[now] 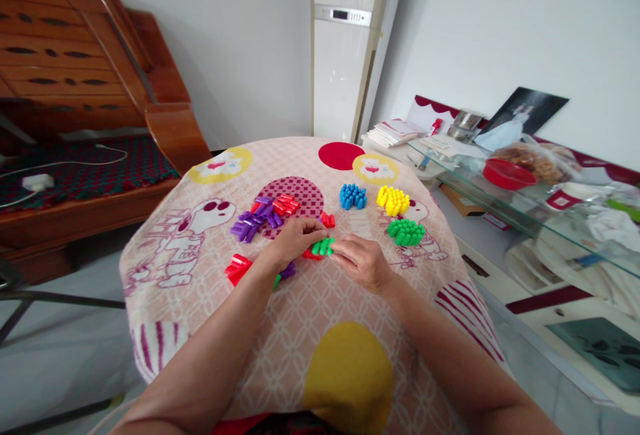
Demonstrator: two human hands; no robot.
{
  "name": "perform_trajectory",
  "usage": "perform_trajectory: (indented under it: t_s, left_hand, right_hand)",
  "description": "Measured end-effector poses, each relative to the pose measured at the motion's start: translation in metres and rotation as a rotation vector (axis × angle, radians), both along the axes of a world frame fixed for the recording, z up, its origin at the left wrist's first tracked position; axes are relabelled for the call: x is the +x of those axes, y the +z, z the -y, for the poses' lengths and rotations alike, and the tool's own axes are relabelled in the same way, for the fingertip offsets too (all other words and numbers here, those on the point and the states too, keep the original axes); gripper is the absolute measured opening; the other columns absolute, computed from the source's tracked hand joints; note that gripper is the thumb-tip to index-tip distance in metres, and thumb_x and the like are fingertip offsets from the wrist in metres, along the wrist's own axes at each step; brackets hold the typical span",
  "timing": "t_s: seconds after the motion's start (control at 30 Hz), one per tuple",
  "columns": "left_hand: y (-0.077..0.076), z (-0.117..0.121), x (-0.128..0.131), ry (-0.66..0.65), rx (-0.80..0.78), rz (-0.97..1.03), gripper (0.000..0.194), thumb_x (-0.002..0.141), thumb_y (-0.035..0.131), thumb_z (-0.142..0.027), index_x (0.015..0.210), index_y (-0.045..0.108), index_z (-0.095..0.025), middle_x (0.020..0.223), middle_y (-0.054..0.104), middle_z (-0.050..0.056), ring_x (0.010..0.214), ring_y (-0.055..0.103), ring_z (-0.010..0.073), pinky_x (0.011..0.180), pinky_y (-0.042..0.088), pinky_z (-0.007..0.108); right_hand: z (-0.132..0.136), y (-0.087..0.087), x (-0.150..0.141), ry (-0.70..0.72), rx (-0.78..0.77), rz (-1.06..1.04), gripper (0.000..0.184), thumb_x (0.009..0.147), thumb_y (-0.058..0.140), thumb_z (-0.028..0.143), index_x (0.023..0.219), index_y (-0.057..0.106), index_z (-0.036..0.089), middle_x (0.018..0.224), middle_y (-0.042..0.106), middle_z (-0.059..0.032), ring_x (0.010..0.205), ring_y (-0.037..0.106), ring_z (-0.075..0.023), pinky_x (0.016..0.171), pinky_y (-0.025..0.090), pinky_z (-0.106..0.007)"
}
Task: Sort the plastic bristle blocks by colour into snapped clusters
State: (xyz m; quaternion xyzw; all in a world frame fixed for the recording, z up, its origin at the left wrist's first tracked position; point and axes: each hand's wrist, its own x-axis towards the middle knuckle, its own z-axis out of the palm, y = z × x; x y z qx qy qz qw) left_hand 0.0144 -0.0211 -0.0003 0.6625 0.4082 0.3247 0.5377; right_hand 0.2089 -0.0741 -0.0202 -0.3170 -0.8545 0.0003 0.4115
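Observation:
My left hand (299,238) and my right hand (363,263) meet over the middle of the table. Between their pinched fingertips is a short row of small green plastic pieces (323,246), rod-like in shape. Some red pieces (311,255) show just below it, and a couple more red ones (327,220) lie behind. Left of my hands spreads a loose pile of purple pieces (247,227) with red pieces (286,205) among them. Red pieces (237,268) also lie beside my left forearm, which partly hides green and purple ones.
To the right stand grouped blue pieces (353,196), yellow pieces (393,201) and green pieces (406,232). A patterned cloth (280,368) covers the round table. A glass-topped cabinet (525,218) with clutter is at right, a wooden bench (65,55) at left.

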Motion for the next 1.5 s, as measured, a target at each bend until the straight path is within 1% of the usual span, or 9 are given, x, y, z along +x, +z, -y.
perform_trajectory:
  t_s: [0.23, 0.4, 0.5, 0.63, 0.77, 0.87, 1.13, 1.3, 1.5]
  left_hand:
    - [-0.003, 0.001, 0.006, 0.013, -0.084, 0.048, 0.032, 0.072, 0.070, -0.045, 0.073, 0.066, -0.013, 0.063, 0.060, -0.001, 0.055, 0.050, 0.0093, 0.054, 0.039, 0.021]
    - [-0.009, 0.001, 0.006, -0.028, -0.117, 0.038, 0.035, 0.074, 0.070, -0.049, 0.078, 0.066, -0.014, 0.067, 0.063, 0.001, 0.058, 0.056, 0.0108, 0.056, 0.044, 0.022]
    - [-0.010, -0.001, 0.005, -0.082, -0.150, 0.042, 0.039, 0.074, 0.070, -0.052, 0.083, 0.068, -0.014, 0.075, 0.068, 0.003, 0.065, 0.062, 0.0134, 0.065, 0.052, 0.027]
    - [-0.010, -0.003, 0.001, -0.096, -0.131, 0.023, 0.043, 0.073, 0.072, -0.055, 0.088, 0.069, -0.014, 0.080, 0.069, 0.005, 0.071, 0.065, 0.0156, 0.070, 0.055, 0.030]
    - [-0.008, -0.004, -0.002, -0.098, -0.081, -0.006, 0.045, 0.073, 0.071, -0.056, 0.091, 0.071, -0.015, 0.080, 0.069, 0.004, 0.074, 0.064, 0.0165, 0.072, 0.055, 0.030]
    - [-0.008, -0.004, -0.003, -0.095, -0.071, -0.008, 0.047, 0.072, 0.071, -0.058, 0.092, 0.072, -0.015, 0.080, 0.069, 0.004, 0.075, 0.064, 0.0168, 0.072, 0.055, 0.030]
    - [-0.002, -0.010, -0.016, -0.017, -0.034, 0.030, 0.042, 0.071, 0.074, -0.052, 0.089, 0.071, -0.014, 0.082, 0.071, 0.005, 0.076, 0.066, 0.0173, 0.072, 0.055, 0.030]
    - [0.000, -0.019, -0.035, 0.139, 0.062, 0.014, 0.035, 0.070, 0.073, -0.042, 0.090, 0.070, -0.014, 0.079, 0.071, 0.004, 0.070, 0.065, 0.0158, 0.067, 0.054, 0.028]
    - [0.001, -0.028, -0.064, 0.349, 0.264, -0.246, 0.022, 0.070, 0.064, -0.033, 0.080, 0.070, -0.015, 0.063, 0.067, 0.001, 0.057, 0.060, 0.0151, 0.055, 0.045, 0.024]
  right_hand:
    - [0.003, -0.002, 0.000, -0.034, 0.016, 0.050, 0.015, 0.096, 0.053, 0.024, 0.103, 0.067, 0.022, 0.084, 0.069, -0.0072, 0.077, 0.066, -0.0183, 0.069, 0.052, -0.028]
    - [0.000, 0.007, 0.007, -0.032, -0.091, 0.010, 0.015, 0.094, 0.056, 0.024, 0.094, 0.070, 0.022, 0.079, 0.070, -0.0054, 0.072, 0.065, -0.0166, 0.067, 0.050, -0.027]
    - [-0.001, 0.024, 0.031, -0.079, -0.266, -0.064, 0.013, 0.089, 0.060, 0.024, 0.088, 0.072, 0.020, 0.079, 0.072, -0.0043, 0.070, 0.065, -0.0150, 0.066, 0.049, -0.025]
    - [-0.003, 0.045, 0.089, -0.249, -0.606, -0.114, 0.014, 0.080, 0.064, 0.030, 0.079, 0.072, 0.018, 0.071, 0.070, -0.0017, 0.061, 0.062, -0.0132, 0.056, 0.046, -0.023]
    - [0.000, 0.052, 0.143, -0.368, -0.897, -0.139, 0.020, 0.073, 0.068, 0.036, 0.078, 0.069, 0.017, 0.060, 0.066, -0.0006, 0.051, 0.060, -0.0135, 0.048, 0.044, -0.022]
    - [0.003, 0.050, 0.162, -0.435, -0.992, -0.137, 0.019, 0.068, 0.070, 0.034, 0.074, 0.066, 0.016, 0.058, 0.065, -0.0006, 0.048, 0.058, -0.0130, 0.045, 0.042, -0.021]
    - [-0.002, 0.044, 0.161, -0.536, -1.047, -0.075, 0.010, 0.065, 0.064, 0.026, 0.070, 0.060, 0.018, 0.052, 0.062, 0.0007, 0.045, 0.057, -0.0126, 0.041, 0.038, -0.019]
    - [-0.002, 0.045, 0.159, -0.588, -1.038, -0.022, 0.007, 0.065, 0.062, 0.023, 0.068, 0.059, 0.018, 0.053, 0.062, 0.0004, 0.048, 0.060, -0.0143, 0.043, 0.041, -0.020]
    - [0.001, 0.053, 0.152, -0.598, -0.943, -0.058, 0.017, 0.065, 0.066, 0.034, 0.066, 0.060, 0.018, 0.051, 0.060, 0.0001, 0.042, 0.055, -0.0136, 0.039, 0.036, -0.021]
